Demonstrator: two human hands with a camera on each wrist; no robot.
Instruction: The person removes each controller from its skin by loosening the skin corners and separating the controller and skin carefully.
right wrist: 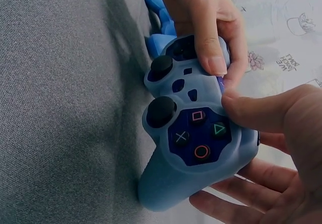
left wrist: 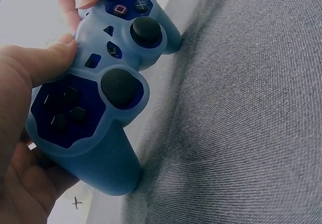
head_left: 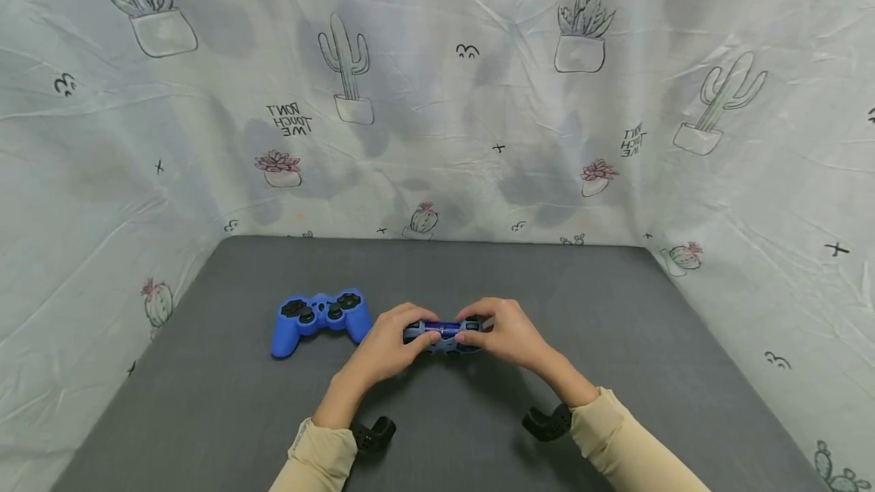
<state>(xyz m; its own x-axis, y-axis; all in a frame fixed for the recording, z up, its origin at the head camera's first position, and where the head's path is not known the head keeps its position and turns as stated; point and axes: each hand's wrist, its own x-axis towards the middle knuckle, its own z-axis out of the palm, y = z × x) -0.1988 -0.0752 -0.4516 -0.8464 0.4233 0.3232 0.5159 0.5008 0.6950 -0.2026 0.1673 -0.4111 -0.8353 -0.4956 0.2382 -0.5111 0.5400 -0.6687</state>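
Note:
A dark blue game controller (head_left: 443, 327) in a translucent light-blue silicone cover is held between both hands, with its top edge up in the head view. My left hand (head_left: 393, 340) grips one end, thumb on the face and fingers behind. At the other end my right hand (head_left: 509, 332) grips likewise, its thumb near the shape buttons in the right wrist view. Both wrist views show the controller's (right wrist: 166, 178) handles down by the grey surface, with sticks and buttons uncovered through the cutouts. Whether the handles touch the surface I cannot tell.
To the left of my hands lies a second controller (head_left: 321, 317) in a bright blue cover, face up. The grey table (head_left: 601, 340) runs back to a pale cloth (head_left: 424, 97) printed with cacti, which also hangs at both sides. A black band (head_left: 374, 435) sits at my left wrist.

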